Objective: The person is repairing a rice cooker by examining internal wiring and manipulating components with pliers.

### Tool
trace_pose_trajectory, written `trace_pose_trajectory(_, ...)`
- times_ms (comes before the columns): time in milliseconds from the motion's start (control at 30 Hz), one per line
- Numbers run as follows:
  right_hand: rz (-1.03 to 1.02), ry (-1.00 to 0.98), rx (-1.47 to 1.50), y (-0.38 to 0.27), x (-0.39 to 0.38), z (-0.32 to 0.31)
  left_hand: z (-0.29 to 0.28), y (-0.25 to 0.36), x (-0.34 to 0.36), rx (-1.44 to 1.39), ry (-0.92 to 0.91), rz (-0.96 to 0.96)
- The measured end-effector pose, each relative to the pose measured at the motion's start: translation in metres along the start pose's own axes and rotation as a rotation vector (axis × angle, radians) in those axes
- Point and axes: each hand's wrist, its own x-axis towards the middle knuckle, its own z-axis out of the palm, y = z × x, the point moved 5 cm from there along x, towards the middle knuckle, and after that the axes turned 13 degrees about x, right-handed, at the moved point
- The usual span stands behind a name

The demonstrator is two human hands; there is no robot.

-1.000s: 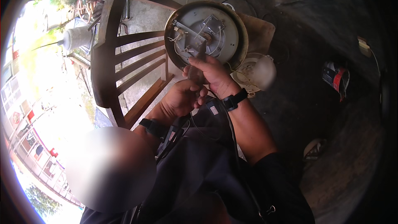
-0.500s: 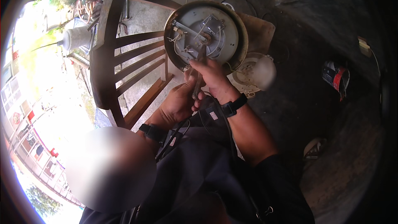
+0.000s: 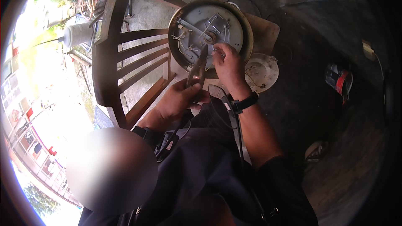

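Pot: the round metal pot sits top centre, around 12 o'clock from the person, its grey base plate facing up and uncovered.
Left hand: the left hand, toward 7 o'clock of the pot, grasps the pliers by the handles.
Plier tips: they point toward 12 o'clock and overlap the lower side of the centre fitting; contact cannot be told.
Right hand: the right hand is at the pot's 5 o'clock, fingertips drawn together over the plate; whether they pinch something small cannot be told.
Plate parts: a metal bar slants toward 10 o'clock; white wires lie near 9.
Progress: the inside is exposed, yet bar, wires and fitting appear in place, so work there looks unfinished; looseness cannot be judged.
Surroundings: wooden chair at 9 o'clock, whitish dish at 4.
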Motion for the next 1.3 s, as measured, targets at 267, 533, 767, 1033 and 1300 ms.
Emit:
trace_pose_trajectory(267, -0.34, -0.119, -0.3, -0.012, 0.044, 0.006, -0.009, -0.015, -0.009, 0.017, -0.03, 0.031)
trace_pose_trajectory(533, -0.399, -0.249, -0.56, -0.011, 0.049, 0.016, -0.016, -0.027, -0.019, 0.003, -0.065, 0.021)
trace_pose_trajectory(767, -0.425, -0.105, -0.473, -0.005, 0.048, 0.019, -0.022, -0.042, -0.021, -0.005, -0.115, 0.069)
trace_pose_trajectory(1033, 0.015, 0.086, -0.205, 0.018, 0.047, 0.02, -0.032, -0.052, -0.028, -0.023, -0.13, 0.092)
trace_pose_trajectory(1300, 0.354, -0.057, 0.076, 0.018, 0.051, 0.007, -0.041, -0.057, -0.032, -0.048, -0.15, 0.098)
